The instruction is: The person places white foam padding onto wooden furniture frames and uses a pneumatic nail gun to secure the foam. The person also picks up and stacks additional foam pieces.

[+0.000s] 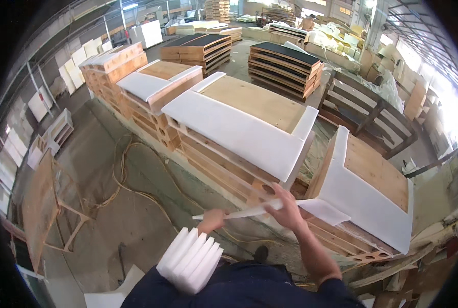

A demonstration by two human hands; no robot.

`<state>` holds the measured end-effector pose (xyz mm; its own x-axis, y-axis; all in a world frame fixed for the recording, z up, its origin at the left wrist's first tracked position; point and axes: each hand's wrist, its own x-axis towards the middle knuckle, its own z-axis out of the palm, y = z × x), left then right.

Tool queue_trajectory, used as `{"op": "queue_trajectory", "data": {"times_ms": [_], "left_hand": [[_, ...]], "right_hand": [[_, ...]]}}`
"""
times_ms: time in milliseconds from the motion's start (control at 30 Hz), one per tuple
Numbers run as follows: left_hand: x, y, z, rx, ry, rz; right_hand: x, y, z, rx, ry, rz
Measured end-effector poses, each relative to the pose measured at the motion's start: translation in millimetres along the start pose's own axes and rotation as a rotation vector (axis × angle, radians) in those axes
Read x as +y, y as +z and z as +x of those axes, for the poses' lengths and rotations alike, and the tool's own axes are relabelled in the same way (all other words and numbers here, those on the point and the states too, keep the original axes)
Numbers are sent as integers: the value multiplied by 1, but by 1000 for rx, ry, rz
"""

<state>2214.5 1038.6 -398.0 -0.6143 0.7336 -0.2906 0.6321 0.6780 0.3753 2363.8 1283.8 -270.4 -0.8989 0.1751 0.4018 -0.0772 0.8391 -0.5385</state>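
A long, thin strip of white foam sheet point(250, 211) stretches between my two hands, slightly blurred. My left hand point(212, 221) is closed around it close to its left end. Farther right, my right hand point(289, 209) grips the same strip, and a wider white flap point(325, 211) continues beyond it against a wooden frame. Over my left forearm hangs a bundle of folded white foam strips point(190, 262). The nearest wooden frame on the right point(375, 167) has white foam along its edges and bare board in the middle. Another foam-edged frame point(257, 102) stands just beyond my hands.
Stacked wooden frames point(203, 51) and dark-topped ones point(285, 64) stand behind. Yellow hoses point(123, 174) snake over the floor on my left. A wooden table point(44, 200) leans at far left. A slatted wooden rack point(367, 113) is at right. A person point(307, 22) appears far back.
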Motion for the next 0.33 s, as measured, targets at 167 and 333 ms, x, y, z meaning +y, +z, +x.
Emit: {"op": "queue_trajectory", "data": {"times_ms": [167,333], "left_hand": [[2,-16,-24,297,-24,125],[8,-46,-33,708,63,159]], "right_hand": [[-47,51,81,-956,-7,-390],[-42,130,63,-1313,-30,-523]]}}
